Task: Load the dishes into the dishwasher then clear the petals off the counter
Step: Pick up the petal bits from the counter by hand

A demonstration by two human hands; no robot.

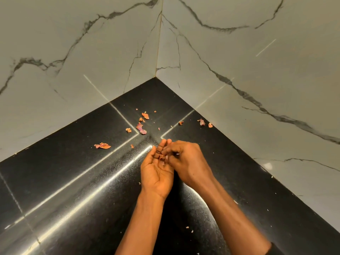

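Both forearms reach in from 6 o'clock over the black counter point(73, 172) and meet near its middle. The left hand point(156, 173) lies palm up, fingers loosely cupped and pointing toward 12 o'clock, with a few petal pieces point(161, 160) resting in the palm. The right hand point(187, 162) comes in from 4 o'clock, knuckles up, its fingers curled and the tips bunched together on those pieces, touching the left palm.

Loose petals point(141, 127) lie scattered on the counter just beyond the fingertips, at 11 o'clock from the hands, toward the corner where the marble wall point(92, 52) panels meet. A larger petal point(102, 145) lies apart at 9 o'clock from the hands. Two small bits point(202, 122) sit at 1 o'clock, close to the right-side wall.
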